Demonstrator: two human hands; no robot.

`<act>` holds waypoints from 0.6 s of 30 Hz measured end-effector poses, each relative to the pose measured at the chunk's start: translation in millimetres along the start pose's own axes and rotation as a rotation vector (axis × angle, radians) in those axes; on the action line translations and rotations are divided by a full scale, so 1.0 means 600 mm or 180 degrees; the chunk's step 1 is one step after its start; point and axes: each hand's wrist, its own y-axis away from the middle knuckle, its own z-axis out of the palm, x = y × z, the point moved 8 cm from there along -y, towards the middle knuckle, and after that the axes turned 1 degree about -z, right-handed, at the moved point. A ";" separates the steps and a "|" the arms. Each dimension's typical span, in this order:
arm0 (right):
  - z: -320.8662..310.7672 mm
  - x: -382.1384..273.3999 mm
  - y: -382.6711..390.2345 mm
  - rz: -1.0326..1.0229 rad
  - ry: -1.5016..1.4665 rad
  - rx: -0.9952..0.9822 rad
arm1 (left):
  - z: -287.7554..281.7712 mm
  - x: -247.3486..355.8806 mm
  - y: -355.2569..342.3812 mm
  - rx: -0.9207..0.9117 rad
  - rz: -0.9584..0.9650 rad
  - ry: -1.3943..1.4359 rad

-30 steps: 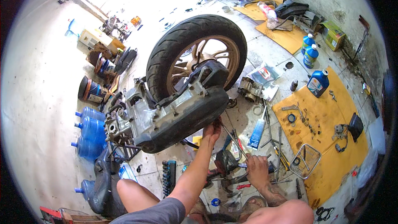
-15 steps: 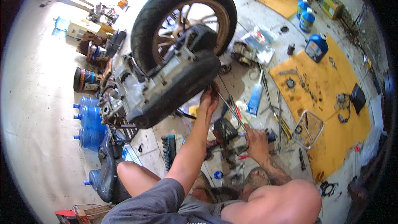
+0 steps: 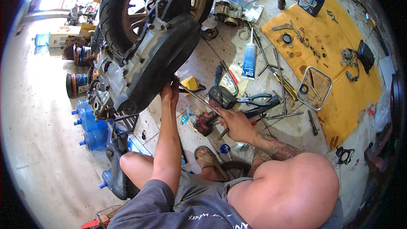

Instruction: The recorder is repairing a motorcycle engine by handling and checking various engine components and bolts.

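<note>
My right hand [image 3: 237,125] is closed around a long metal wrench bar [image 3: 196,96], whose lower end sticks out below the fist. The bar slants up to the underside of a scooter engine and belt case [image 3: 159,61], with the rear wheel [image 3: 113,15] attached behind. My left hand [image 3: 170,93] is raised against the case's lower edge, beside the bar's far end. Its fingers are curled and partly hidden by the case, so what they grip does not show. Below the bar lies a red and black cordless power tool [image 3: 205,123].
Pliers [image 3: 254,99], a blue sealant tube [image 3: 249,59] and loose rods lie right of the bar. Beyond them, yellow cardboard [image 3: 339,101] bears small parts, a wire basket frame [image 3: 314,88] and a blue oil bottle [image 3: 310,0]. Blue water jugs [image 3: 94,140] stand at left.
The view has shifted, so the wheel and engine sit farther up and left. My right hand has come nearer the engine and up-left, with the bar in it. My left hand stays at the case.
</note>
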 end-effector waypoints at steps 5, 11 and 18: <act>0.003 -0.005 0.025 0.0128 -0.0092 -0.0138 | -0.012 -0.003 0.028 0.0298 -0.0133 0.0069; 0.016 -0.007 0.041 -0.0031 -0.0027 -0.0115 | -0.015 -0.013 0.026 -0.0014 -0.0282 0.0752; 0.021 -0.002 0.033 -0.0101 -0.0030 -0.0058 | 0.000 0.006 0.047 -0.0497 -0.0210 0.0515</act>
